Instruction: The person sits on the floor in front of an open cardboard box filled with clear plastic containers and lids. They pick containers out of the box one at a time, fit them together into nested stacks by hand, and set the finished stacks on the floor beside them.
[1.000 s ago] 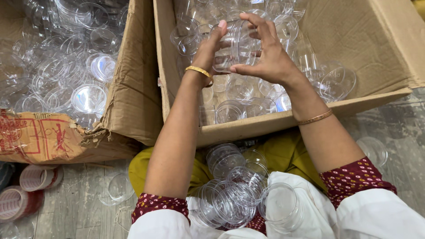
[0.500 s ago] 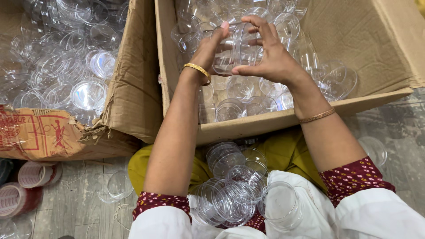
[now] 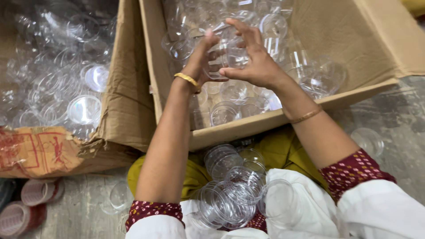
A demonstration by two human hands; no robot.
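Grey concrete floor, two cardboard boxes on it. Over the right box (image 3: pixel 354 53), the left hand (image 3: pixel 201 57) and right hand (image 3: pixel 252 62) are both curling around one clear plastic cup (image 3: pixel 228 55), lying sideways, its long axis running hand to hand.

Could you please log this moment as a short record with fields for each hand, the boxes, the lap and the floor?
left hand: grips a clear plastic cup from the left
right hand: on the same cup's right side
right cardboard box: loose clear cups, under both hands
left cardboard box: clear cups and lids
lap: pile of clear lids
floor: tape rolls, bottom left
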